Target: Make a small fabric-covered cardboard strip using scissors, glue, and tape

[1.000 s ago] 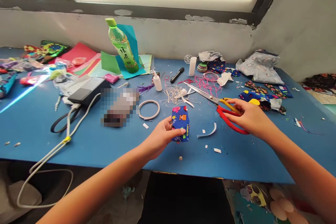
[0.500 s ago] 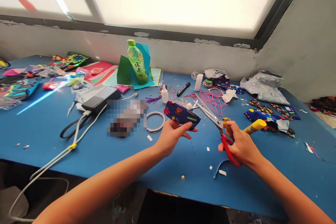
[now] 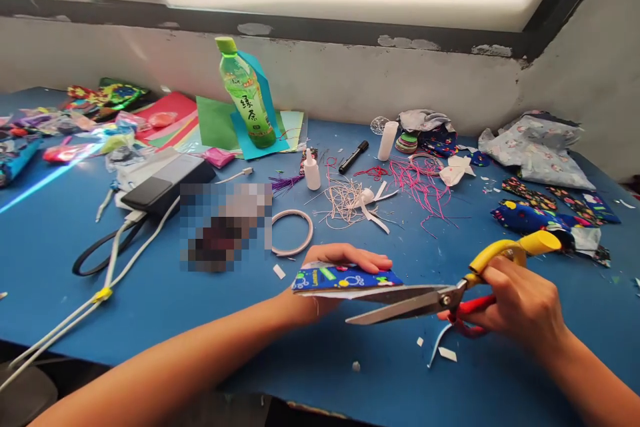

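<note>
My left hand (image 3: 345, 257) grips a folded piece of blue patterned fabric (image 3: 345, 278), its fingers lying across the top and its layered edge turned toward me. In my right hand (image 3: 525, 300) is a pair of scissors (image 3: 425, 303) with yellow and red handles. The blades are parted and point left. The upper blade lies along the fabric's near edge; whether it touches the cloth I cannot tell. Behind the scissors' handles shows a yellow cylindrical end (image 3: 540, 242), partly hidden. A curved pale strip (image 3: 437, 345) and small white scraps (image 3: 447, 354) lie below the right hand.
A green tea bottle (image 3: 249, 100) stands at the back on coloured paper. A white dropper bottle (image 3: 311, 172), a tape roll (image 3: 291, 233), a black marker (image 3: 353, 157), pink cords (image 3: 420, 183) and fabric pieces (image 3: 537, 150) lie around. A power bank (image 3: 167, 180) with cables sits left.
The fabric has turned edge-on and come lower and nearer. The scissors have swung from pointing up-left to nearly level, with their blades now at the fabric's edge. The view has shifted slightly.
</note>
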A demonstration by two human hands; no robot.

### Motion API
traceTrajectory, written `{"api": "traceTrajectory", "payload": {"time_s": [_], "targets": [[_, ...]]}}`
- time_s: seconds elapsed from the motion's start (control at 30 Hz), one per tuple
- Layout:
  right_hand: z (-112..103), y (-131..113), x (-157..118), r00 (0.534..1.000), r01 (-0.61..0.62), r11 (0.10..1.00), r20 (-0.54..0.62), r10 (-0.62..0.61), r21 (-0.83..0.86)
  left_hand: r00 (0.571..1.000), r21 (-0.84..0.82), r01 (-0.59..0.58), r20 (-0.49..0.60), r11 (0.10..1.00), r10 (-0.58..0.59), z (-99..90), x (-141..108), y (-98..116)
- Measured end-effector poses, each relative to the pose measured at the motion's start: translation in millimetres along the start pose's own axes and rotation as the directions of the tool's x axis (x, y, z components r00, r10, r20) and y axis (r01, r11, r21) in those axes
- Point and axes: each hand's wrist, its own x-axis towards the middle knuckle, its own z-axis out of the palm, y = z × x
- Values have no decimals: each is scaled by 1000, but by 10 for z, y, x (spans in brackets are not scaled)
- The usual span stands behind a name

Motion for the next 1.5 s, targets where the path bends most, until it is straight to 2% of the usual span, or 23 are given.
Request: {"api": "traceTrajectory", "payload": {"time_s": [0.17, 0.4, 0.57, 0.7, 0.83, 1.03, 1.17, 1.3, 1.5], "targets": [[-42, 79, -12, 1000, 10, 995, -17, -12, -99, 999, -58, 23, -26, 998, -25, 34, -14, 41], [-84, 83, -33, 1000, 19, 990, 13, -17, -142, 996, -145, 58, -52, 988, -67, 145, 19, 149], [-71, 94, -61, 1000, 3, 987, -5, -3, -163, 998, -156, 47, -33, 987, -53, 113, -5, 130], [-62, 97, -85, 1000, -9, 987, -15, 7, -159, 994, -113, 88, -48, 990, -94, 84, -23, 116], [-60, 79, -88, 999, -27, 987, 16, 30, -160, 984, -77, 108, -134, 991, -118, 99, -11, 118], [-74, 72, -87, 993, -53, 992, 101, 65, -116, 968, 133, 137, -227, 982, -105, 115, 4, 125], [-71, 63, -86, 992, -73, 992, 91, 83, -107, 941, 85, 169, -311, 982, -135, 123, 3, 131], [-61, 43, -68, 991, -104, 990, 69, 111, -95, 938, 15, 137, -323, 990, -125, 142, 5, 124], [-65, -8, -38, 982, -146, 989, 121, 146, -12, 921, 54, 159, -367, 986, -128, 163, 14, 145]]}}
